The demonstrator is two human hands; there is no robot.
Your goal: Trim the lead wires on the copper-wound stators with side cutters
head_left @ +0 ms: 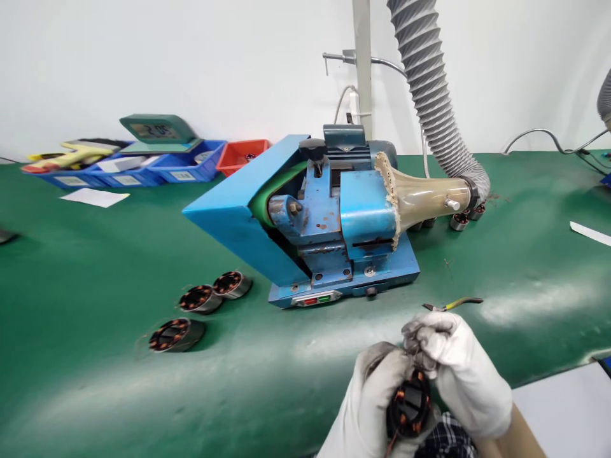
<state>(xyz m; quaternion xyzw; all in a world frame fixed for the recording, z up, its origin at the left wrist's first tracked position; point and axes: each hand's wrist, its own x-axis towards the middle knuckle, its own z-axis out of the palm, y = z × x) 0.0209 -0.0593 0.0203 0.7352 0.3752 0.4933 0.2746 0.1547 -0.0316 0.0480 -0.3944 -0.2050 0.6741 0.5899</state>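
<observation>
My left hand (379, 394), in a white glove with soiled fingertips, is wrapped round a motor stator (409, 404) with copper windings and a black core. A thin wire hangs from the stator's lower side. Just above the stator, my right hand (458, 366), gloved the same way, has its fingers pinched together close to the left fingertips. What lies in that pinch is too small and hidden to make out. Beyond the right hand, pliers (453, 304) with yellow-green handles lie on the green table mat (267, 388).
A blue belt grinding machine (305, 229) stands mid-table, with a grey hose (424, 83) joined to its duct. Three stators (176, 334) sit to its left, several more (459, 221) behind its duct. Blue bins (186, 170), a red bin (242, 154) and a digital display (160, 130) are at back left.
</observation>
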